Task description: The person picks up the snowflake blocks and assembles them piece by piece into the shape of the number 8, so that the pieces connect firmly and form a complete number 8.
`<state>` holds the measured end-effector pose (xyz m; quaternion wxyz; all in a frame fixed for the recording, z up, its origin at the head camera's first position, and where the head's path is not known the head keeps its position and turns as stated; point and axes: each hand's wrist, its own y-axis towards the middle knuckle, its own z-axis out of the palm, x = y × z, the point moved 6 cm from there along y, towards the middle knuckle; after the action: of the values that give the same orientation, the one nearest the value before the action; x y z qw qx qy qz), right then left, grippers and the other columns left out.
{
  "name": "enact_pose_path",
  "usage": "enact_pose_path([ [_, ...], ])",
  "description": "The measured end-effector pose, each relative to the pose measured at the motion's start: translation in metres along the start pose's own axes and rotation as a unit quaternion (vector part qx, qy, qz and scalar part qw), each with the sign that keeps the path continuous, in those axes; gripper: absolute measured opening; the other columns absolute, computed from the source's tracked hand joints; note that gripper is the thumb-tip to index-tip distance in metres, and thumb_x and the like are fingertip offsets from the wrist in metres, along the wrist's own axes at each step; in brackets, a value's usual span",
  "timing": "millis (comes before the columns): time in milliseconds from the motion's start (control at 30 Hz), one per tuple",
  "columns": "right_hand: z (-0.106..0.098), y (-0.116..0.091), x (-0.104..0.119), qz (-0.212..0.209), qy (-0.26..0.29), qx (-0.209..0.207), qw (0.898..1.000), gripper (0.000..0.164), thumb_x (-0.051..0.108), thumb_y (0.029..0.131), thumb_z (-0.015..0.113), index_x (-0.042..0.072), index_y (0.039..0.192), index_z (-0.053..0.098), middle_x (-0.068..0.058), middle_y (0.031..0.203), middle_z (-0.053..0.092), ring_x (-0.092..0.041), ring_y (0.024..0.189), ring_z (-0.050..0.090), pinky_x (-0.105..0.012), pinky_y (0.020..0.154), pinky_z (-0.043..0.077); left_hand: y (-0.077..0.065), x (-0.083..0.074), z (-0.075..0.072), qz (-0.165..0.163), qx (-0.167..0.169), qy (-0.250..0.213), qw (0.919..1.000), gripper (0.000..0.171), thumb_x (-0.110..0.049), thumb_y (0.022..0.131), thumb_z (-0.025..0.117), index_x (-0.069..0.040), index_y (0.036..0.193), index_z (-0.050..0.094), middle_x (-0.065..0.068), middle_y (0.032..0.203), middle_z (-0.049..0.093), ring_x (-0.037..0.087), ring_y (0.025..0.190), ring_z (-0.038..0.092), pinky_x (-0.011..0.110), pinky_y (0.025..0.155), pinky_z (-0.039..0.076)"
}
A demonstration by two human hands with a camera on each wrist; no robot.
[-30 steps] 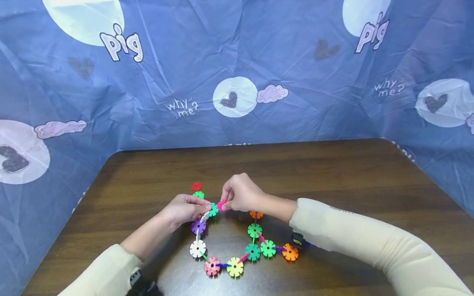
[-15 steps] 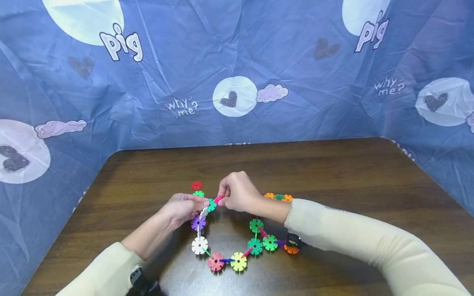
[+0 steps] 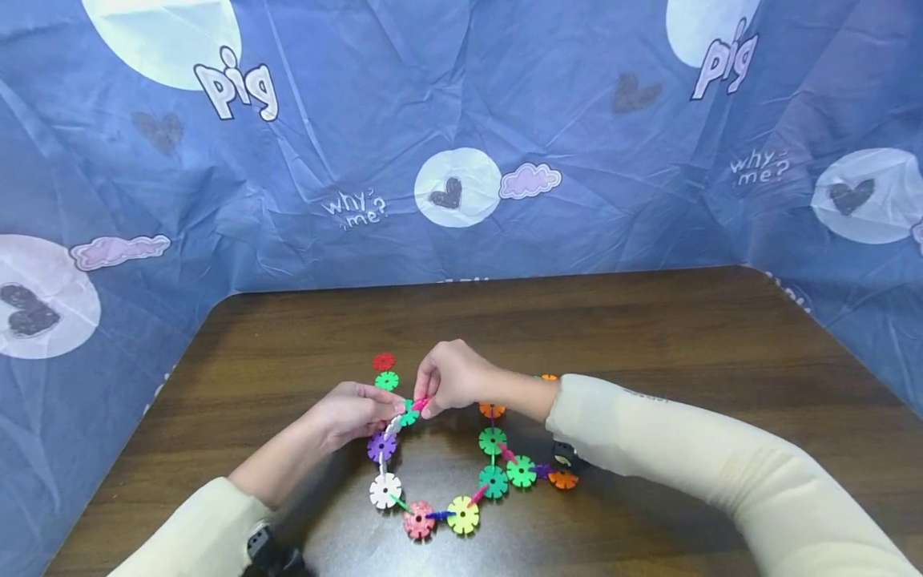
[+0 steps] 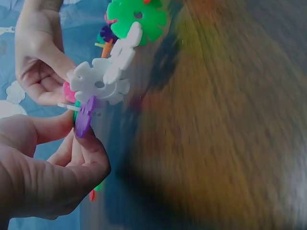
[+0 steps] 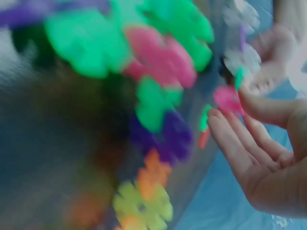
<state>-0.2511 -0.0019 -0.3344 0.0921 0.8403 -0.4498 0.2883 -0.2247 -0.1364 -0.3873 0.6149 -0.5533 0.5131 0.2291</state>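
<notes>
My left hand [image 3: 353, 413] pinches a teal-green interlocking flower disc [image 3: 409, 413] at the end of a chain. Thumb and fingers of my right hand [image 3: 457, 377] pinch a pink disc [image 5: 227, 99], set edgewise at the teal-green disc's rim. From there the chain curves down through a purple disc [image 3: 381, 446], a white disc [image 3: 385, 490], a coral disc [image 3: 419, 520] and a yellow disc [image 3: 463, 515], with thinner edge-on discs between them. In the left wrist view, a white disc [image 4: 98, 84] overlaps the pinched spot.
On the right, the chain continues through a dark green disc [image 3: 493, 482] and branches toward an orange disc [image 3: 563, 479]. Behind my left hand lie a red disc [image 3: 384, 362] and a green disc [image 3: 386, 381]. A blue printed cloth hangs behind the brown table [image 3: 649, 320].
My right hand has moved slightly left, bringing the pink disc closer against the teal-green one. The chain shifts a little with the hands; my left hand keeps its pinch.
</notes>
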Motion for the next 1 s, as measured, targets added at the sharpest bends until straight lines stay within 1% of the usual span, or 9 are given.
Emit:
enact_pose_path([
  [133,-0.003,0.019,0.001,0.036,0.046,0.074,0.996,0.018,0.006,0.072,0.082,0.007,0.088,0.075,-0.006,0.084,0.076,-0.002,0.066,0.065,-0.018,0.07,0.056,-0.005,0.004,-0.011,0.006,0.011,0.004,0.9999,0.027,-0.005,0.092,0.059,0.012,0.114,0.062,-0.013,0.07,0.065,-0.001,0.069,0.056,0.017,0.067,0.049],
  [233,-0.004,0.035,0.001,0.046,0.068,0.092,0.992,0.019,-0.004,0.078,0.073,0.001,0.096,0.074,-0.013,0.092,0.076,-0.004,0.064,0.062,-0.025,0.07,0.059,-0.008,0.008,-0.018,0.011,0.018,0.003,0.9998,0.028,-0.004,0.093,0.057,0.013,0.114,0.061,-0.013,0.071,0.064,-0.001,0.069,0.056,0.015,0.065,0.049],
  [300,-0.002,0.046,0.004,0.034,0.033,0.092,0.995,0.02,-0.005,0.08,0.069,0.002,0.098,0.074,-0.013,0.093,0.075,-0.004,0.064,0.059,-0.021,0.069,0.058,-0.01,0.012,-0.021,0.014,0.024,0.001,0.9996,0.028,-0.004,0.093,0.057,0.013,0.115,0.06,-0.013,0.072,0.064,-0.001,0.069,0.056,0.015,0.065,0.049],
  [367,0.002,0.056,0.009,0.004,-0.042,0.087,0.995,0.02,-0.001,0.079,0.072,0.005,0.097,0.075,-0.01,0.092,0.076,-0.005,0.067,0.059,-0.017,0.067,0.053,-0.011,0.014,-0.022,0.017,0.031,-0.003,0.9994,0.028,-0.004,0.093,0.056,0.013,0.116,0.059,-0.013,0.073,0.064,-0.002,0.07,0.056,0.015,0.066,0.048],
  [467,0.014,0.068,0.018,-0.043,-0.147,0.094,0.984,0.024,0.008,0.077,0.078,0.012,0.101,0.076,-0.005,0.093,0.075,-0.009,0.078,0.061,-0.016,0.071,0.048,-0.012,0.017,-0.022,0.02,0.04,-0.008,0.999,0.027,-0.004,0.093,0.057,0.012,0.115,0.061,-0.013,0.074,0.065,-0.002,0.071,0.057,0.015,0.067,0.049],
  [567,0.025,0.076,0.023,-0.067,-0.205,0.106,0.971,0.031,0.009,0.076,0.079,0.017,0.106,0.075,-0.001,0.101,0.074,-0.01,0.09,0.06,-0.017,0.075,0.048,-0.013,0.016,-0.022,0.017,0.038,-0.007,0.9991,0.025,-0.004,0.092,0.058,0.01,0.112,0.063,-0.013,0.075,0.065,-0.001,0.071,0.056,0.015,0.067,0.049],
  [700,0.03,0.084,0.022,-0.056,-0.231,0.099,0.966,0.03,0.003,0.075,0.076,0.019,0.1,0.076,0.006,0.108,0.072,-0.006,0.091,0.056,-0.016,0.067,0.047,-0.015,0.014,-0.024,0.013,0.034,-0.001,0.9993,0.025,-0.006,0.092,0.059,0.008,0.112,0.064,-0.012,0.076,0.066,0.001,0.072,0.056,0.016,0.068,0.048],
  [867,0.026,0.086,0.015,-0.029,-0.229,0.083,0.969,0.016,0.006,0.071,0.082,0.016,0.08,0.075,0.006,0.094,0.072,-0.006,0.083,0.058,-0.017,0.064,0.049,-0.015,0.014,-0.026,0.012,0.033,0.004,0.9994,0.028,-0.007,0.092,0.06,0.009,0.114,0.063,-0.012,0.077,0.066,0.001,0.072,0.055,0.016,0.068,0.048],
  [1000,0.023,0.081,0.007,-0.017,-0.218,0.097,0.971,0.014,0.008,0.07,0.084,0.015,0.077,0.074,0.005,0.089,0.072,-0.007,0.081,0.059,-0.016,0.062,0.049,-0.013,0.014,-0.025,0.009,0.027,0.01,0.9995,0.028,-0.007,0.093,0.058,0.01,0.115,0.061,-0.012,0.076,0.064,0.001,0.071,0.055,0.016,0.067,0.048],
])
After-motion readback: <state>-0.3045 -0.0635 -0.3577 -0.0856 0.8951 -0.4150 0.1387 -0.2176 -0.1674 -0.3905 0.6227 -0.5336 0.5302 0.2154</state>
